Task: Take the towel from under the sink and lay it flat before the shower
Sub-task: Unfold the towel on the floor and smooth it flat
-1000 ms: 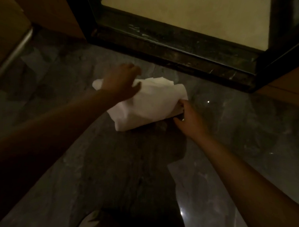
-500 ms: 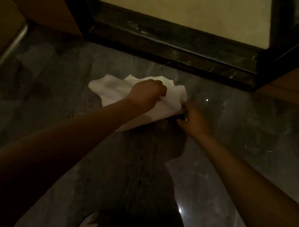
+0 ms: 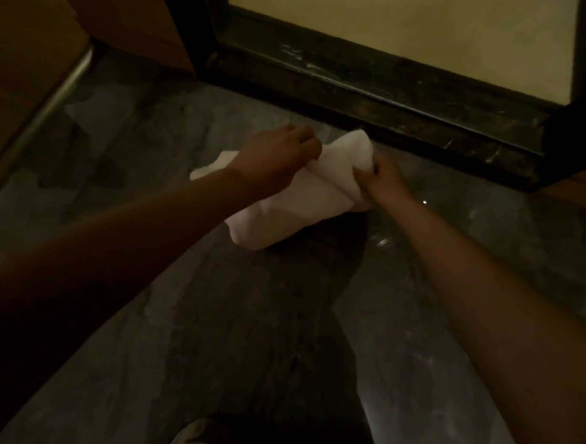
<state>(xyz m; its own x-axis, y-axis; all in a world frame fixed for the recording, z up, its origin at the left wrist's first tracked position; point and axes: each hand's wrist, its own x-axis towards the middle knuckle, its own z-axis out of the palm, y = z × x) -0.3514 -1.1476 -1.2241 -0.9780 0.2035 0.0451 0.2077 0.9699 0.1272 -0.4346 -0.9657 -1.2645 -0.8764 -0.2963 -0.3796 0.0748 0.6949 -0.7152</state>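
A white towel (image 3: 295, 215) lies bunched and partly folded on the dark marble floor, just in front of the shower's raised dark threshold (image 3: 374, 101). My left hand (image 3: 274, 160) grips the towel's upper left part, fingers closed on the cloth. My right hand (image 3: 380, 182) pinches a raised fold at the towel's right end. The fold between the two hands is lifted off the floor, near the threshold. The towel's lower part rests on the floor.
Behind the threshold lies the pale shower floor (image 3: 410, 35). A wooden cabinet with a metal edge strip (image 3: 52, 100) stands at the left. The grey marble floor (image 3: 484, 263) stretches around the towel. My foot (image 3: 191, 435) shows at the bottom edge.
My left hand went from resting on the towel to gripping it near the middle. Both hands have lifted a fold and carried it up toward the shower threshold.
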